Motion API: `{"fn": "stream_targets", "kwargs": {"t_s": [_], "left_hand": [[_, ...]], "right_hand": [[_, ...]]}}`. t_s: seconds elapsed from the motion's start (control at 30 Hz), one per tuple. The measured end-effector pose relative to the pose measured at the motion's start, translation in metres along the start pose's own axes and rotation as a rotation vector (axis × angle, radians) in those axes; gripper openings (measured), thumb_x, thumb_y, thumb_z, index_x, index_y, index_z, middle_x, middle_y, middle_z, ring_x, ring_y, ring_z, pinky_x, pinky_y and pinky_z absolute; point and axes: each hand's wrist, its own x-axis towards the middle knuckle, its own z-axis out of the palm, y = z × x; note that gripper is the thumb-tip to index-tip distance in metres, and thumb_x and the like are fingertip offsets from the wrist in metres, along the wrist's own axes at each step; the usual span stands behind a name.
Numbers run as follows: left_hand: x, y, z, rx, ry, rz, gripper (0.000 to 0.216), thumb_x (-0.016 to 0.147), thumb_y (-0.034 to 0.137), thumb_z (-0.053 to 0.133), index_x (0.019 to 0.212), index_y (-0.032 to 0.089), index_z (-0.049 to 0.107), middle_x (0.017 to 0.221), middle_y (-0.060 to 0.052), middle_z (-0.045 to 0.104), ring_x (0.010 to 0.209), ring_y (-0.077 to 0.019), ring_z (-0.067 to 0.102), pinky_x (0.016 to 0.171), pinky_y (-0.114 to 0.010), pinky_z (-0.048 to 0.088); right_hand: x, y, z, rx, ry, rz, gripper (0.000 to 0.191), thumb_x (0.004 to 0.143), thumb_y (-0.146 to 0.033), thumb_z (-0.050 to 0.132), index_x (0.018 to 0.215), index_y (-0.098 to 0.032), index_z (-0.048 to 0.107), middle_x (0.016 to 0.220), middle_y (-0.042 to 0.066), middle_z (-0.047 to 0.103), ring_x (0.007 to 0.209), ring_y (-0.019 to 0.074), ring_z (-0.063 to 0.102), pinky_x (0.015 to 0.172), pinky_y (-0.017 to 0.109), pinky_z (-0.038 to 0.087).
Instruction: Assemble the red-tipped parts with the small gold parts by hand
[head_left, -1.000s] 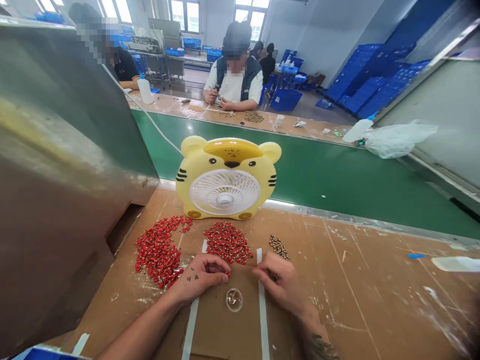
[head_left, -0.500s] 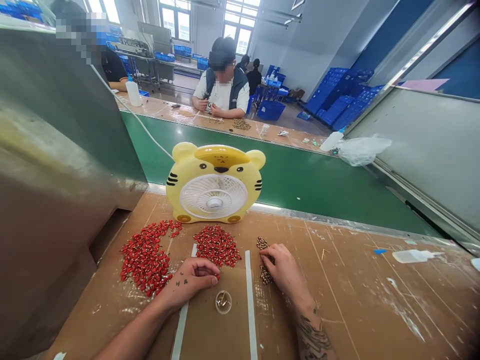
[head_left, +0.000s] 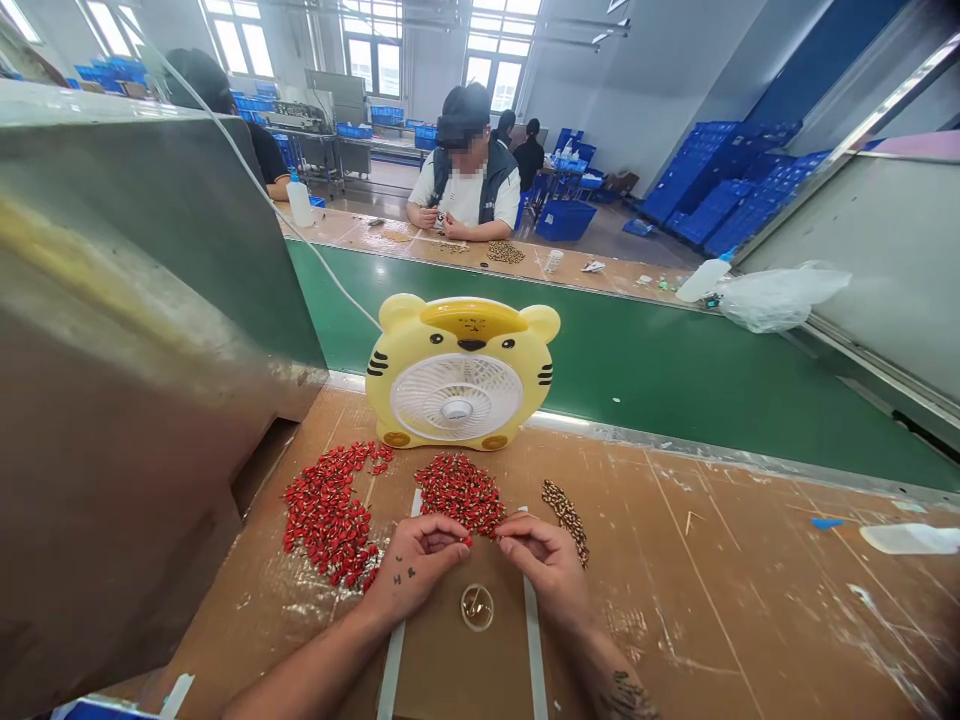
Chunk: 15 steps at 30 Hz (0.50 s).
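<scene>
My left hand [head_left: 420, 568] is closed in a pinch on a small red piece [head_left: 466, 541], which shows at its fingertips. Close beside it, my right hand [head_left: 547, 572] also pinches, its thumb and finger together; what lies between them is too small to make out. Just beyond both hands is a heap of small red pieces with pale tips [head_left: 459, 488]. A larger red heap [head_left: 326, 515] spreads to the left. Small gold-and-dark pieces [head_left: 564, 508] lie in a curved strip behind my right hand. Below the hands stands a small clear cup [head_left: 478, 628] with a thin stick in it.
A yellow tiger-faced fan [head_left: 381, 400] stands behind the heaps. A metal housing [head_left: 165, 400] walls off the left side. White tape strips [head_left: 537, 660] edge the brown board [head_left: 465, 680]. A white bottle [head_left: 907, 538] lies at right. Across the green divider [head_left: 675, 380] a person [head_left: 469, 185] works.
My right hand has left the gold-and-dark pieces and come leftward to my left hand, above the cup. The left hand still holds its red piece. The camera view has turned slightly left.
</scene>
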Motion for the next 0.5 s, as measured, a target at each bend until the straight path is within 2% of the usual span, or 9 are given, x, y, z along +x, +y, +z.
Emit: {"fn": "stream_targets", "kwargs": {"t_s": [0.1, 0.17, 0.33, 0.5], "left_hand": [[-0.001, 0.0, 0.002, 0.027, -0.01, 0.027, 0.017, 0.071, 0.027, 0.078, 0.081, 0.015, 0.074, 0.08, -0.006, 0.074, 0.075, -0.0175, 0.066, 0.074, -0.027, 0.052], [-0.001, -0.001, 0.002, 0.021, -0.022, 0.047, 0.014, 0.073, 0.026, 0.077, 0.082, 0.015, 0.074, 0.081, -0.006, 0.074, 0.076, -0.0175, 0.066, 0.075, -0.027, 0.052], [-0.001, -0.005, 0.003, -0.021, -0.034, 0.068, 0.014, 0.074, 0.026, 0.077, 0.081, 0.015, 0.073, 0.08, -0.005, 0.072, 0.076, -0.0171, 0.066, 0.074, -0.026, 0.052], [-0.001, -0.009, 0.004, -0.003, -0.025, 0.096, 0.015, 0.073, 0.026, 0.078, 0.081, 0.014, 0.074, 0.08, -0.005, 0.072, 0.074, -0.0164, 0.066, 0.072, -0.025, 0.052]], "right_hand": [[-0.003, 0.001, 0.012, 0.071, 0.001, 0.103, 0.023, 0.079, -0.04, 0.074, 0.086, -0.018, 0.075, 0.085, 0.009, 0.075, 0.076, 0.0205, 0.069, 0.067, 0.03, 0.057], [-0.004, 0.001, 0.017, 0.076, 0.01, 0.116, 0.024, 0.079, -0.041, 0.075, 0.085, -0.017, 0.075, 0.084, 0.009, 0.075, 0.075, 0.0205, 0.07, 0.068, 0.03, 0.058], [-0.005, -0.001, 0.022, 0.035, -0.006, -0.011, 0.021, 0.081, -0.039, 0.074, 0.08, -0.019, 0.073, 0.085, 0.008, 0.072, 0.082, 0.0203, 0.068, 0.074, 0.031, 0.058], [-0.003, -0.002, 0.022, -0.017, -0.028, -0.05, 0.016, 0.083, -0.035, 0.073, 0.079, -0.019, 0.074, 0.082, 0.007, 0.071, 0.077, 0.0187, 0.067, 0.069, 0.028, 0.056]]}}
